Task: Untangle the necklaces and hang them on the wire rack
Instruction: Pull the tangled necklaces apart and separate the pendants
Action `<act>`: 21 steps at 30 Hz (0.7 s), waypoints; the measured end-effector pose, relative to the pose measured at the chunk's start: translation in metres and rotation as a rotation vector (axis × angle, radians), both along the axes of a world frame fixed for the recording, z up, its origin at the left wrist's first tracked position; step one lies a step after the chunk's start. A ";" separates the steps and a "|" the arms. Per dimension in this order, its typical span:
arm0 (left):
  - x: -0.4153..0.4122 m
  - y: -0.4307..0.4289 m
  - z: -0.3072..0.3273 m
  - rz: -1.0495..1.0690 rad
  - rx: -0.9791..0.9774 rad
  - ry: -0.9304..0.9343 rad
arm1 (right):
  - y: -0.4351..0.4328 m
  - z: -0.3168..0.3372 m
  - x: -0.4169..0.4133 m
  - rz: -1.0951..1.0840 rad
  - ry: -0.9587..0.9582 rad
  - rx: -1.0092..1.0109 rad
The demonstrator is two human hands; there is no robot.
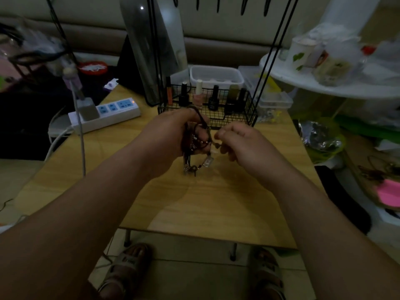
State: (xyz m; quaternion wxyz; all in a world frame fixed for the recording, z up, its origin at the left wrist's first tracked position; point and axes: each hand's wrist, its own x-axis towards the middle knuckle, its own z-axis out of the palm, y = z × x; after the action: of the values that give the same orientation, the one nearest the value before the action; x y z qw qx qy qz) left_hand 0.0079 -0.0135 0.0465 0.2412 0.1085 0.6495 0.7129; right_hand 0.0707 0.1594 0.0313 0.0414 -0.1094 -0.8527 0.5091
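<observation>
Lettering on grey slipper (129, 264) too blurred to read; left hand (171, 135) grips tangled dark cord necklaces (194, 146), right hand (244, 144) fingertips pinch one strand.

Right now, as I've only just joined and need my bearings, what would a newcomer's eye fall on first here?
Centre frame, above the wooden table, the left hand grips a dark tangle of necklaces, pendants dangling below, while the right hand pinches a strand of it. Behind stands the black wire rack, its basket holding nail polish bottles; a white power strip lies at the table's left.
</observation>
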 end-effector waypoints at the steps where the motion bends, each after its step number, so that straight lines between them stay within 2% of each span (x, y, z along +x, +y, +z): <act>1: -0.001 0.001 0.003 0.003 -0.012 -0.006 | -0.001 0.000 -0.002 -0.021 -0.005 0.006; 6: -0.003 -0.001 0.014 0.026 -0.018 -0.062 | -0.004 0.005 -0.002 -0.136 0.044 0.006; 11: -0.005 0.005 0.008 0.039 0.046 -0.108 | -0.013 -0.001 0.004 0.064 -0.005 -0.175; 15: -0.008 0.009 0.005 0.081 0.029 -0.080 | -0.020 -0.006 0.004 -0.011 0.056 -0.093; 21: -0.005 0.006 -0.004 0.052 -0.019 -0.067 | -0.025 -0.018 0.002 -0.023 0.052 -0.113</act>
State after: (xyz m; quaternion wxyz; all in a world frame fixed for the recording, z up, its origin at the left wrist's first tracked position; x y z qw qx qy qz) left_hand 0.0033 -0.0075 0.0426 0.2451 0.0652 0.6502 0.7161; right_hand 0.0725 0.1349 0.0129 0.0631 -0.1079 -0.8199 0.5587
